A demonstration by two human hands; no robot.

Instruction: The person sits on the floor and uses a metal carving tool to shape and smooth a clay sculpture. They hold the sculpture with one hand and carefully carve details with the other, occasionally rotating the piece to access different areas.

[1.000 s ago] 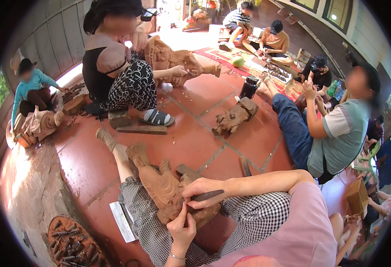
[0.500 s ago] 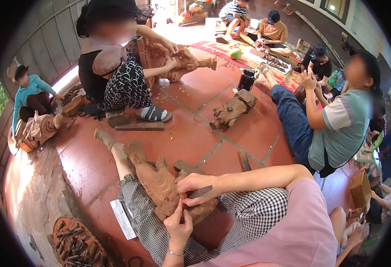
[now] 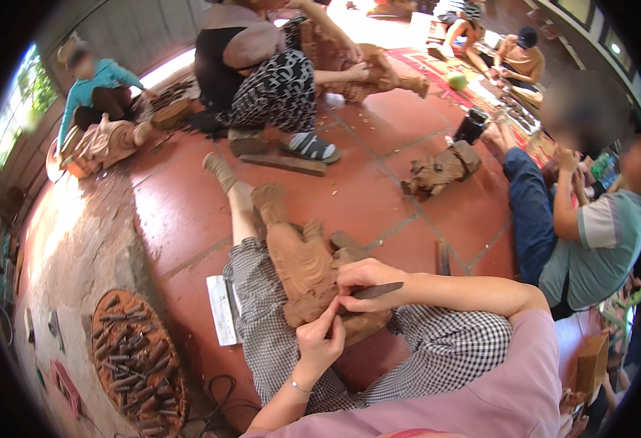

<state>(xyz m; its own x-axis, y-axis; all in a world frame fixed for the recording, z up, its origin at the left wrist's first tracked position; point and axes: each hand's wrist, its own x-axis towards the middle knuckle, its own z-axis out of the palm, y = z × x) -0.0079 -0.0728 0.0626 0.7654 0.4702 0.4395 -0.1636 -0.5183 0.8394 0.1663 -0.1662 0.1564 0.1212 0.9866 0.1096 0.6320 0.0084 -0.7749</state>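
Observation:
A carved brown wooden figure lies slantwise across my checked trouser leg, its base end toward my hands. My right hand is closed round a dark, flat carving tool, whose broad end sticks out behind the fingers. Close below it, my left hand is closed in a pinch, fingertips almost meeting those of the right at the wood. Whatever the left fingers grip is hidden, and so is the tool's working tip. A wood block sits beneath the figure and my right hand.
At left, a round tray holds many carving tools on a stone ledge. A white paper strip lies beside my leg. Ahead are a rough wood carving, a black tumbler and a seated person carving. Another person sits at right.
My view has turned left, so the scene sits farther right and more of the tool tray shows. Both hands stay together at the same part of the figure.

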